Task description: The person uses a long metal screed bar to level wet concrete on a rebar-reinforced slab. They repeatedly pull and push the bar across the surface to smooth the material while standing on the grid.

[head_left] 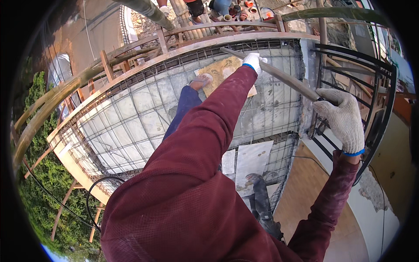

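A long grey metal bar (290, 81) slants across the upper right above a mesh of steel rods. My left hand (254, 62), in a white glove with a blue cuff, is closed around it partway along. Toward the bar's near right end, my right hand (345, 115) grips it in a knitted off-white glove, fingers wrapped round it. The bar's far end reaches over the rebar mesh (139, 109). Below my left hand lies a stained yellowish board (218, 72) on the mesh, partly hidden by my maroon sleeve.
A foot and blue trouser leg (185, 102) rest by the board. Another leg (262, 203) stands near a pale sheet (253, 161). Wooden formwork (104, 91) and bamboo poles (48, 109) border the mesh. Black metal railing (371, 87) stands right. People (222, 8) work beyond the edge.
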{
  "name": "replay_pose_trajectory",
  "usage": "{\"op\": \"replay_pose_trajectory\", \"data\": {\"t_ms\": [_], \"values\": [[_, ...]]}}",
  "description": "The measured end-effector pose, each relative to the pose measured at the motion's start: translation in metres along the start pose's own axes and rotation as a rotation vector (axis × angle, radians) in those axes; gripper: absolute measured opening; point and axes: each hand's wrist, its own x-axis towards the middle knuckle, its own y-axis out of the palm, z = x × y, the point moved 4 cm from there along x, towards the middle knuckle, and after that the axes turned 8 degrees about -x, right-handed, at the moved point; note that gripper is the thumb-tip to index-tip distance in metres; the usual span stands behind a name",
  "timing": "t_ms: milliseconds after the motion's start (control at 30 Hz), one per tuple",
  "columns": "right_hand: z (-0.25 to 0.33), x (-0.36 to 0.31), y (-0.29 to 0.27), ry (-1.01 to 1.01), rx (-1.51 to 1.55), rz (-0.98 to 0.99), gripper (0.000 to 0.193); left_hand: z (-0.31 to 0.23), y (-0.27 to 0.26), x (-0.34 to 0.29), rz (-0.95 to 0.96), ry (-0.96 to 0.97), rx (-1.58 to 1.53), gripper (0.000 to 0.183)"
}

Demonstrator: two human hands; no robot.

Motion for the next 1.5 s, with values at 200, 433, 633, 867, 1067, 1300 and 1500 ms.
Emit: {"op": "replay_pose_trajectory", "data": {"t_ms": [200,433,633,867,1067,1300,1500], "values": [[0.039,0.066,-0.007,-0.207,0.022,0.025,0.038,-0.155,0.001,0.077,0.236,0.776,1.062,0.009],[0.008,0.097,-0.006,-0.172,0.019,-0.096,0.038,-0.103,-0.003,0.135,0.272,0.78,1.774,0.022],[-0.037,0.134,-0.026,-0.073,-0.107,-0.086,0.036,-0.025,0.071,0.063,0.252,0.706,2.181,0.026],[0.016,0.206,-0.041,-0.407,-0.226,-0.132,0.041,-0.107,0.109,0.04,0.133,0.943,2.261,0.025],[0.0,0.092,0.001,-0.028,-0.017,-0.051,0.035,-0.062,0.058,0.007,0.202,0.744,1.946,0.02],[0.029,0.083,-0.018,-0.226,-0.029,-0.072,0.033,-0.081,-0.014,0.095,0.51,1.148,1.684,0.013],[0.036,0.095,-0.022,-0.321,-0.177,-0.15,0.029,-0.077,0.018,0.072,0.44,0.642,1.403,0.008]]}}
